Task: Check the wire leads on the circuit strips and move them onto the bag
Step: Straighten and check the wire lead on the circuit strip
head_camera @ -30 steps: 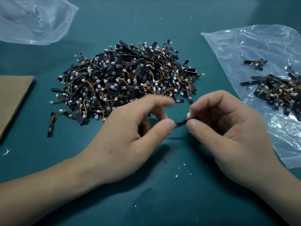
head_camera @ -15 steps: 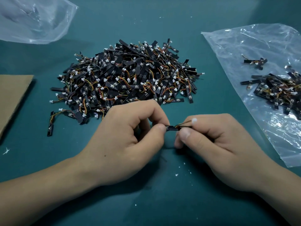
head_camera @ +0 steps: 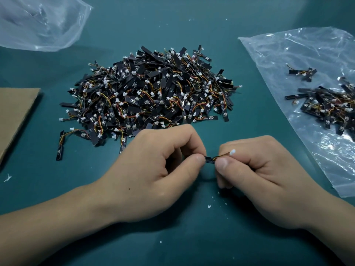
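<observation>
One small black circuit strip [head_camera: 209, 159] is held between both hands just above the teal table. My left hand [head_camera: 159, 166] pinches its left end with thumb and forefinger. My right hand [head_camera: 255, 169] pinches its right end, and the strip's orange wire lead with a white connector [head_camera: 232, 152] lies over my right forefinger. A big heap of like strips [head_camera: 149, 96] lies beyond my hands. At the right a clear plastic bag [head_camera: 288, 54] lies flat with a smaller pile of strips [head_camera: 330, 106] on it.
A second clear bag [head_camera: 40, 24] sits at the far left corner. A piece of brown cardboard [head_camera: 13, 116] lies at the left edge. Small white crumbs [head_camera: 209, 206] dot the teal table [head_camera: 184, 246] near my hands.
My left hand closed from an open reach into a pinch on the strip's left end. My right hand turned the strip level, and the white connector came up over its forefinger.
</observation>
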`<move>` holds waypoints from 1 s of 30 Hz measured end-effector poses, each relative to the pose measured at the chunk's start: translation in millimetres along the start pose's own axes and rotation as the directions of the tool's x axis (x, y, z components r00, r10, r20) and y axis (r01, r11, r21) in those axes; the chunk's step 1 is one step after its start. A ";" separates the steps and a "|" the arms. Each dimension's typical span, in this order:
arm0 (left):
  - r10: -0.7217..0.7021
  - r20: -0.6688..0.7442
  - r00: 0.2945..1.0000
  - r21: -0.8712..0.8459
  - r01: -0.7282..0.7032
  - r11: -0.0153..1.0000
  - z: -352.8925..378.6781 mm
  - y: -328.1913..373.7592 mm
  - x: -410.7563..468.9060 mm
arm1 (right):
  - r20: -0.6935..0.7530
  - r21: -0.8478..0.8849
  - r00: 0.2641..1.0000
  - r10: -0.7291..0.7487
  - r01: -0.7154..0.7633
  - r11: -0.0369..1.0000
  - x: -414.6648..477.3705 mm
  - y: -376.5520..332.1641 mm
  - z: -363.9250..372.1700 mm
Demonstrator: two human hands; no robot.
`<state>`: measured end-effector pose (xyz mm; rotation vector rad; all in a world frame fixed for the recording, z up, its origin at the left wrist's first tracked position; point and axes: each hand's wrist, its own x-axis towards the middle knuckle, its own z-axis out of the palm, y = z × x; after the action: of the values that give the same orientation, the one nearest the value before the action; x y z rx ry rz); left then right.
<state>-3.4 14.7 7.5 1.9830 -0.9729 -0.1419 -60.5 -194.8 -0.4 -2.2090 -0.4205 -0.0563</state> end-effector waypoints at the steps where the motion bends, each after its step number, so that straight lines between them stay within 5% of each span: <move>1: 0.004 0.001 1.000 0.019 -0.004 1.000 0.5 -0.2 -0.2 | 0.001 -0.011 1.000 0.003 -0.003 1.000 -0.1 0.1 0.5; 30: 0.028 0.019 0.999 -0.005 -0.028 1.000 -1.4 2.1 -0.7 | 0.031 -0.088 0.999 -0.040 0.043 0.995 -0.3 -1.8 -0.4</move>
<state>-4.4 15.5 9.8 1.9663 -1.0107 -0.1474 -61.3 -194.1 1.1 -2.2905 -0.4884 -0.0661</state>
